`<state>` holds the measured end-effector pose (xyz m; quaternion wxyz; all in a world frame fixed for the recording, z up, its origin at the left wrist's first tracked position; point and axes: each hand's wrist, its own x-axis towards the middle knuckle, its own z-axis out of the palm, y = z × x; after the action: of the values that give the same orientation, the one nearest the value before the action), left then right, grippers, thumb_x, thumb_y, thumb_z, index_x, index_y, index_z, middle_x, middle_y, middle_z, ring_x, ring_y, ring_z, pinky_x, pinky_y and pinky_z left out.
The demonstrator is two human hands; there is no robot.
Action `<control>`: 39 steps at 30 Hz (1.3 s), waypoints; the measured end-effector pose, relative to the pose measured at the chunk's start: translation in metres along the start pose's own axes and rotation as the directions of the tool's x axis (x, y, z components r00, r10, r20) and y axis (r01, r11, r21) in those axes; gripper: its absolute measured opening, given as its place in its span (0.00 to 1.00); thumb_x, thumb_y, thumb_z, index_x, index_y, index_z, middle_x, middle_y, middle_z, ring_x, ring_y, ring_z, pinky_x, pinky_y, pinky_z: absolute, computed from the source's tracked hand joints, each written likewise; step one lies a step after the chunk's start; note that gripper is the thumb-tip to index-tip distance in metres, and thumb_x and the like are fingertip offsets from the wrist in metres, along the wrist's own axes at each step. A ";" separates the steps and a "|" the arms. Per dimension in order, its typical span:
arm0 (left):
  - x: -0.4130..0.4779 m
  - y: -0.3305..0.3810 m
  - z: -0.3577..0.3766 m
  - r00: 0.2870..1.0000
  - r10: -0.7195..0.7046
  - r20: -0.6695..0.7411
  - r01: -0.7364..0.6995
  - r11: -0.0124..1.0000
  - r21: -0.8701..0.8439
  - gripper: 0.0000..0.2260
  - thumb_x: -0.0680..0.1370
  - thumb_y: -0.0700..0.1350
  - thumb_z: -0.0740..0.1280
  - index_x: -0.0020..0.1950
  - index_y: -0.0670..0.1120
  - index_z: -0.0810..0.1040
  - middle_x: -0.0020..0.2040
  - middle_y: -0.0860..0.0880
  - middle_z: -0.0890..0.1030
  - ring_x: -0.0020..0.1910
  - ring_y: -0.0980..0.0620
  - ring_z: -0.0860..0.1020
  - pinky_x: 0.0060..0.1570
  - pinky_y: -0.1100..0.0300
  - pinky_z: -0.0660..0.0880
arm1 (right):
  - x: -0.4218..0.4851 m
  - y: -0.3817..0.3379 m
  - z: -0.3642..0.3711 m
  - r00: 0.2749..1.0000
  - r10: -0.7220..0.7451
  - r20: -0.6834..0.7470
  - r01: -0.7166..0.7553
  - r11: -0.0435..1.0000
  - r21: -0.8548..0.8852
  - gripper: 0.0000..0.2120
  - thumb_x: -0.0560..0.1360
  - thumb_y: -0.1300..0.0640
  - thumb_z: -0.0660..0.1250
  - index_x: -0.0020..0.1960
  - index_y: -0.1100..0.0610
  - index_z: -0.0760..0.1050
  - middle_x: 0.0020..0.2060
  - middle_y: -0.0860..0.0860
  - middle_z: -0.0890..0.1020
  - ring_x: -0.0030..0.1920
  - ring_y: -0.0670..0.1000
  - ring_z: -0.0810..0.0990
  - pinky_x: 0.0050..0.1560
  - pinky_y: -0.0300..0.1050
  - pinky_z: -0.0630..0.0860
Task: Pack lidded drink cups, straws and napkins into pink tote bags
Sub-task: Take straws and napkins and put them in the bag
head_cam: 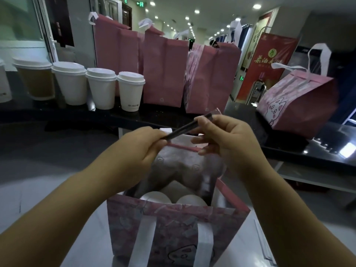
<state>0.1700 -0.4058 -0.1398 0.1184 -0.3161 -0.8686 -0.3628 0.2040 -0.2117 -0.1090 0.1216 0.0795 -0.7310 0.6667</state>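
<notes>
At the centre of the frame, a dark straw [189,125] is held slantwise, pinched at its lower end by the left hand [142,149] and at its upper end by the right hand [229,137]. Below it, at lower centre, an open pink tote bag [173,224] is noted, with white lidded cups [156,197] inside. At upper left, a row of lidded cups [131,91] is stood beside upright pink bags [163,70].

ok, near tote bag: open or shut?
Open. The near tote bag gapes at its mouth; white cup lids show inside it.
</notes>
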 end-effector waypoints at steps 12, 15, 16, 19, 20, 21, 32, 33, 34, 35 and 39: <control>-0.004 -0.019 -0.007 0.993 0.114 -0.039 -0.113 0.993 0.040 0.23 0.75 0.62 0.57 0.69 0.58 0.65 0.52 0.63 0.72 0.54 0.63 0.72 0.49 0.70 0.68 | -0.006 -0.019 -0.003 0.884 -0.446 -0.142 0.423 0.891 -0.166 0.06 0.70 0.58 0.70 0.47 0.57 0.78 0.34 0.50 0.82 0.33 0.48 0.82 0.34 0.39 0.79; -0.012 -0.037 -0.009 0.996 0.051 -0.067 -0.044 0.993 0.107 0.15 0.76 0.61 0.57 0.61 0.62 0.69 0.51 0.67 0.69 0.55 0.61 0.70 0.49 0.67 0.67 | -0.002 -0.013 -0.005 0.814 -0.581 -0.010 0.529 0.748 -0.400 0.09 0.72 0.62 0.71 0.51 0.57 0.77 0.38 0.52 0.81 0.36 0.50 0.83 0.37 0.40 0.80; -0.015 -0.041 -0.009 0.998 0.012 -0.068 -0.005 0.994 0.113 0.13 0.76 0.59 0.58 0.61 0.61 0.70 0.50 0.67 0.69 0.56 0.60 0.70 0.48 0.66 0.66 | 0.000 -0.008 -0.004 0.796 -0.602 0.060 0.553 0.684 -0.475 0.10 0.71 0.61 0.72 0.52 0.58 0.77 0.39 0.51 0.81 0.37 0.49 0.82 0.39 0.39 0.80; -0.022 -0.048 -0.007 0.997 -0.062 -0.051 0.068 0.988 0.139 0.14 0.76 0.54 0.61 0.61 0.55 0.73 0.52 0.62 0.70 0.55 0.59 0.69 0.46 0.69 0.65 | 0.007 0.005 0.005 0.758 -0.558 0.338 0.620 0.456 -0.638 0.12 0.69 0.58 0.73 0.51 0.60 0.79 0.41 0.48 0.81 0.40 0.42 0.80 0.44 0.32 0.78; -0.023 -0.050 -0.006 0.997 -0.066 -0.045 0.073 0.986 0.149 0.14 0.76 0.53 0.62 0.61 0.54 0.73 0.52 0.61 0.70 0.55 0.59 0.70 0.46 0.69 0.65 | 0.009 0.011 0.010 0.757 -0.486 0.437 0.638 0.404 -0.656 0.11 0.69 0.59 0.74 0.50 0.60 0.80 0.41 0.49 0.82 0.40 0.42 0.80 0.44 0.32 0.78; -0.025 -0.051 -0.005 0.997 -0.070 -0.041 0.075 0.986 0.149 0.13 0.77 0.53 0.62 0.61 0.54 0.73 0.53 0.60 0.71 0.55 0.59 0.70 0.46 0.70 0.65 | 0.011 0.017 0.015 0.757 -0.396 0.519 0.648 0.361 -0.670 0.10 0.69 0.61 0.74 0.50 0.59 0.80 0.41 0.50 0.83 0.40 0.44 0.80 0.43 0.35 0.78; -0.034 -0.058 -0.002 0.992 -0.105 -0.072 0.109 0.993 0.048 0.06 0.77 0.51 0.63 0.53 0.57 0.74 0.47 0.63 0.72 0.47 0.64 0.73 0.42 0.71 0.68 | 0.012 0.034 0.036 0.850 0.223 0.478 0.404 0.307 -0.862 0.10 0.75 0.54 0.68 0.56 0.47 0.78 0.49 0.46 0.82 0.48 0.49 0.79 0.50 0.49 0.78; -0.035 -0.058 -0.002 0.991 -0.103 -0.083 0.107 0.993 0.042 0.06 0.76 0.51 0.63 0.52 0.57 0.74 0.47 0.63 0.72 0.46 0.64 0.74 0.42 0.71 0.68 | 0.008 0.030 0.033 0.862 0.187 0.471 0.394 0.339 -0.854 0.10 0.75 0.52 0.68 0.57 0.47 0.77 0.50 0.45 0.82 0.48 0.47 0.79 0.51 0.48 0.78; -0.036 -0.056 -0.003 0.990 -0.102 -0.100 0.106 0.994 0.033 0.05 0.76 0.51 0.63 0.52 0.57 0.74 0.46 0.63 0.73 0.46 0.64 0.74 0.41 0.71 0.68 | 0.004 0.027 0.030 0.874 0.133 0.467 0.394 0.367 -0.843 0.11 0.76 0.51 0.67 0.57 0.47 0.78 0.50 0.45 0.82 0.47 0.45 0.79 0.51 0.46 0.78; -0.038 -0.054 -0.004 0.987 -0.103 -0.121 0.107 0.994 0.021 0.05 0.76 0.51 0.64 0.51 0.57 0.74 0.46 0.63 0.73 0.45 0.64 0.74 0.40 0.70 0.68 | -0.002 0.023 0.026 0.888 0.049 0.457 0.403 0.392 -0.827 0.11 0.75 0.49 0.67 0.57 0.48 0.78 0.48 0.44 0.82 0.45 0.44 0.79 0.50 0.45 0.79; -0.047 -0.043 -0.008 0.970 -0.125 -0.207 0.123 0.992 -0.023 0.07 0.75 0.52 0.65 0.52 0.56 0.73 0.46 0.62 0.73 0.45 0.64 0.74 0.39 0.70 0.67 | -0.026 0.018 0.006 0.904 -0.290 0.315 0.425 0.511 -0.747 0.13 0.72 0.45 0.65 0.49 0.52 0.81 0.39 0.44 0.82 0.37 0.42 0.80 0.40 0.45 0.80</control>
<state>0.1786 -0.4559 -0.1785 0.1843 -0.2222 -0.8677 -0.4047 0.2238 -0.2172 -0.1339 0.2237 0.2151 -0.9254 0.2176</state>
